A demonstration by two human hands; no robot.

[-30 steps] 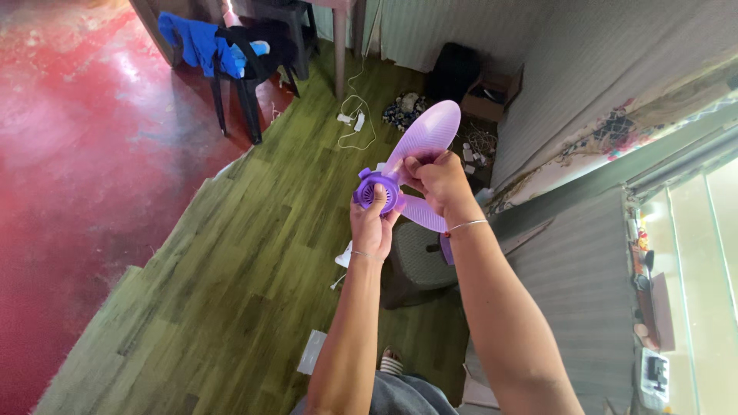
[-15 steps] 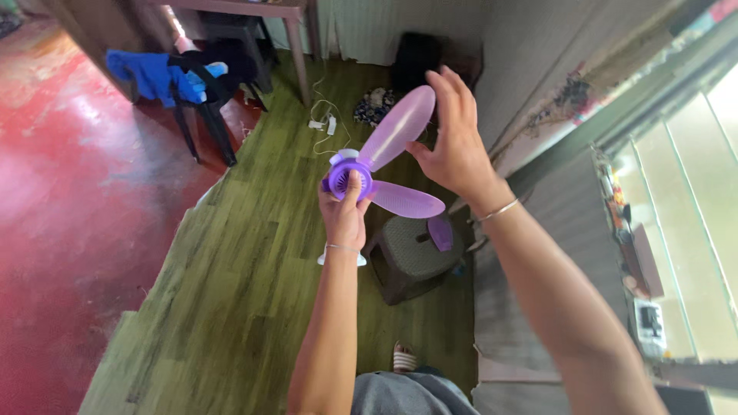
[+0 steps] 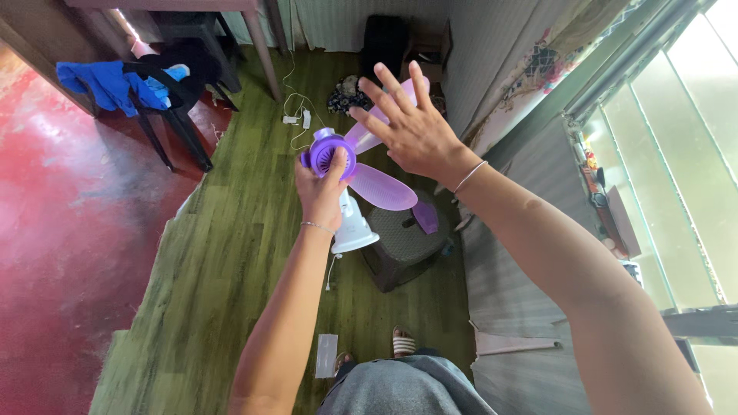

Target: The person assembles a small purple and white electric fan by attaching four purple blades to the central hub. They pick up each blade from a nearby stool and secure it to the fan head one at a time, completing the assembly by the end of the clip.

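Green wood-look floor [image 3: 231, 253] mid, glossy red floor [image 3: 69, 230] left, black chair [image 3: 181, 100] w/ blue cloth [image 3: 108, 81] top-left, table leg [image 3: 265, 50] nearby, dark stool [image 3: 403, 246] center, bright frosted window [image 3: 676, 154] right.

Up and to the left of the left hand [image 3: 321, 188], a dark chair [image 3: 173, 92] stands draped with blue clothing [image 3: 108, 83], on the edge between the red floor [image 3: 69, 230] and the green wood-patterned flooring [image 3: 223, 253]. A white cable with plug [image 3: 296, 115] lies above that hand. Below the right hand [image 3: 411, 131], a dark woven stool [image 3: 403, 242] sits. Frosted window panes [image 3: 676, 154] run along the far right.
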